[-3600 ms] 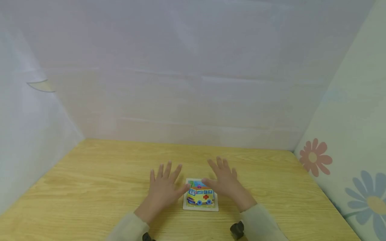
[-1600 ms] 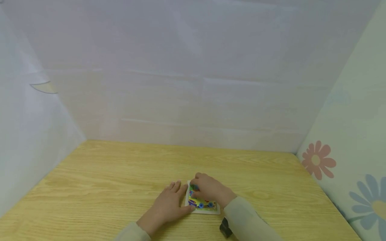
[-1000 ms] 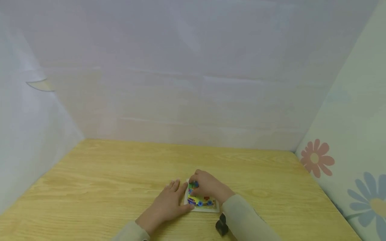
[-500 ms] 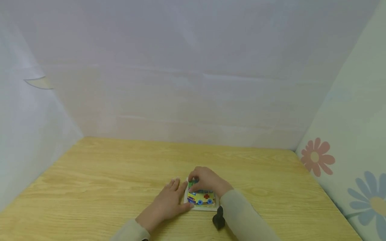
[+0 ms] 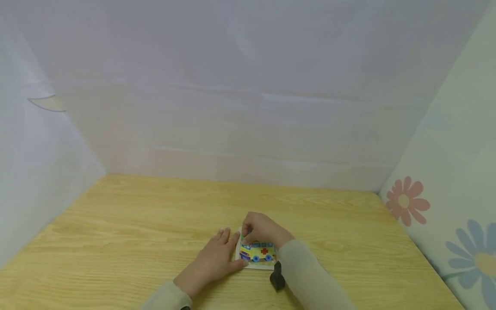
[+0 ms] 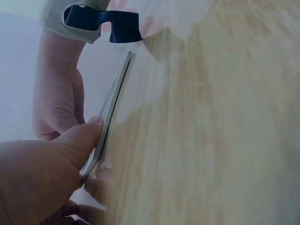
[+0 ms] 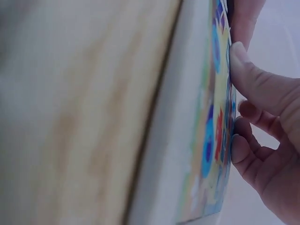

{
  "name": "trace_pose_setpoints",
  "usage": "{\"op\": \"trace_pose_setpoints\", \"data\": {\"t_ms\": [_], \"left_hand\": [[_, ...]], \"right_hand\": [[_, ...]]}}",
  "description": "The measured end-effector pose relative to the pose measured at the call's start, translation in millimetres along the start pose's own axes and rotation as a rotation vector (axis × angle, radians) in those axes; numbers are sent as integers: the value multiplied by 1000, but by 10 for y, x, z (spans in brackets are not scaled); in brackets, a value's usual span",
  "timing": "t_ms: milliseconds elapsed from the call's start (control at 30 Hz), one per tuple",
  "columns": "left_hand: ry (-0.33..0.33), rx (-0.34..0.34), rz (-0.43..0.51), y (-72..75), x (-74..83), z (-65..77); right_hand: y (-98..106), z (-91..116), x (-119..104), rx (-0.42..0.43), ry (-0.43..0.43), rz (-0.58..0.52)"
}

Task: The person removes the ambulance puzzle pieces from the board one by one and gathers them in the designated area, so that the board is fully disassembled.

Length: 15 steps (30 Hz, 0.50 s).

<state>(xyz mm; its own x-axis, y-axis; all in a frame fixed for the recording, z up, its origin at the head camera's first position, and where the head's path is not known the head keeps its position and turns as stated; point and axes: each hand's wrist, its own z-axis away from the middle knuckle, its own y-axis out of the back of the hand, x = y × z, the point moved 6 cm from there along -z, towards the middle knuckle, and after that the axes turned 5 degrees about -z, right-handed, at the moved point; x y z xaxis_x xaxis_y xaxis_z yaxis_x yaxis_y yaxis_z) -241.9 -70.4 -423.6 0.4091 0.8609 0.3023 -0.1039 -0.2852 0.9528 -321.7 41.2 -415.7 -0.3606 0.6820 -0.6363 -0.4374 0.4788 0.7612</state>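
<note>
Left hand (image 5: 216, 257) lay spread against the picture board (image 5: 257, 255), lower centre, apparently steadying it; right hand (image 5: 264, 228) curled over it, whether pinching anything I couldn't tell.

You've got 1 flat pic board (image 5: 257, 255) w/ pale border, lying face up on the wood tabletop (image 5: 155, 219) in front of you. Pic = yel. ambulance (image 5: 255, 250): blue wheels, red cross on side, blue windows. Upper L part's mostly hidden from you in head view.
</note>
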Motion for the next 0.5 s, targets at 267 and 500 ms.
{"op": "trace_pose_setpoints", "data": {"t_ms": [267,500], "left_hand": [[2,-1,-9,-16,-7,0],[-12,5,-17,-20,7,-4]], "right_hand": [[4,16,90,87,11,14],[3,106,107,118,52,-29]]}}
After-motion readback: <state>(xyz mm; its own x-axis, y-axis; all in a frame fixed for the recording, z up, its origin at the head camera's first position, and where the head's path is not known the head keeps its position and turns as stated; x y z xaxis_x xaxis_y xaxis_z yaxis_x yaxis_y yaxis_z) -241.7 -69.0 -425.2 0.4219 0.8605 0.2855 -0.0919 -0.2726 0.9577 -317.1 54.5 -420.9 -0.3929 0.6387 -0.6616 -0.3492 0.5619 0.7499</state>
